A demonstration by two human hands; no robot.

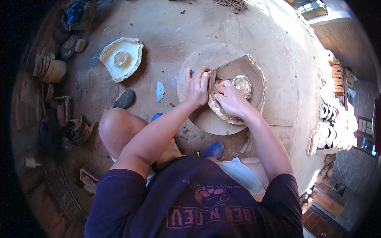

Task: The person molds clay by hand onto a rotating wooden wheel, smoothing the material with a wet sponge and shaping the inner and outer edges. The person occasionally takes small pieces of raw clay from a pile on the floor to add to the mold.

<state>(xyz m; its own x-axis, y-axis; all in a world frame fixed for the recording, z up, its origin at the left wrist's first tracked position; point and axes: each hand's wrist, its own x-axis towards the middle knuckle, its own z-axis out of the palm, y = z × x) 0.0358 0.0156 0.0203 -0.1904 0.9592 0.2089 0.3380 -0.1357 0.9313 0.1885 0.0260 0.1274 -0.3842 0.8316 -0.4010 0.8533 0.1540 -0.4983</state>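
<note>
A fan-shaped mould [261, 81] with a rough pale rim and a grey-brown clay lining sits on a round board [198, 55]. A crusted round boss [242, 86] rises inside it. My left hand [197, 88] grips the mould's left edge, its thumb by a narrow brown strip [212, 81] standing along that edge; I cannot tell whether the strip is clay or wood. My right hand [232, 100] reaches inside the mould, fingers curled and pressed against the inner left side. Whatever the right fingertips hold is hidden.
A similar white mould [131, 59] with a round centre lies on the floor at the left. Between the moulds is a pale half-moon scraper [160, 91]. A dark rounded object [125, 98] lies by my left knee. Stacked curved pieces [331, 123] line the right side.
</note>
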